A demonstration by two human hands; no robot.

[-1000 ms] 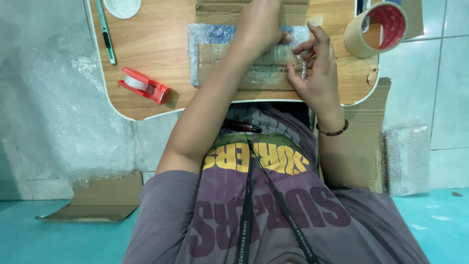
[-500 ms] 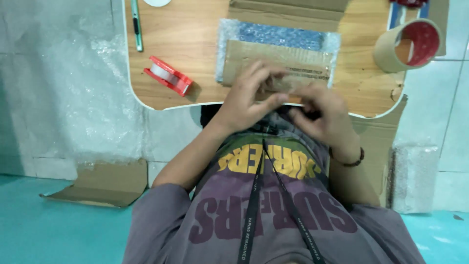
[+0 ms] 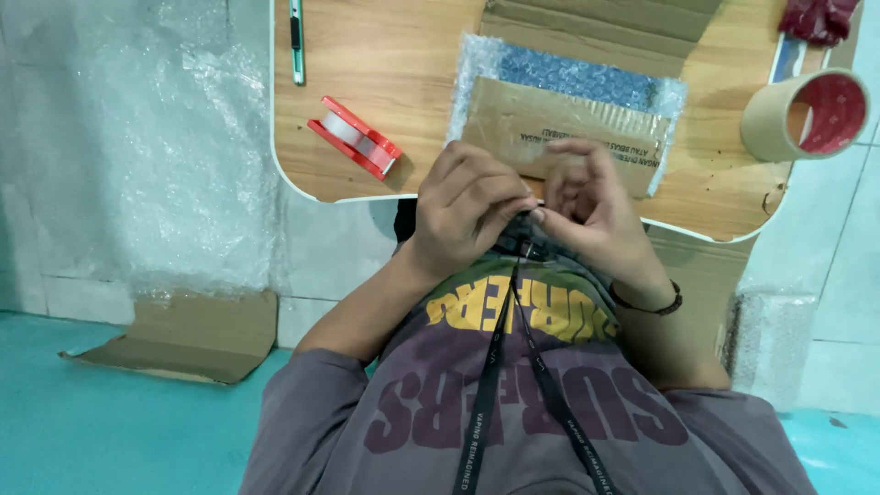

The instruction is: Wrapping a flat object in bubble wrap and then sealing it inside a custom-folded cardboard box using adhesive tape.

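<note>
Both hands meet at the chest, just below the table [image 3: 367,174] edge. The left hand [image 3: 472,206] and right hand [image 3: 591,206] pinch a small dark clip [image 3: 524,240] on the lanyard [image 3: 490,367] (mostly hidden). It looks light, stiff, best gripped by its sides.

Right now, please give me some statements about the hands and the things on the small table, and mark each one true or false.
1. The left hand and right hand meet at the table's near edge. True.
2. The red tape dispenser lies right of the hands. False: it lies left of them.
3. The brown tape roll sits near the table's right end. True.
4. The right hand holds the tape roll. False: the roll stands apart, untouched.
5. A bubble-wrapped cardboard parcel lies beyond the hands. True.
</note>
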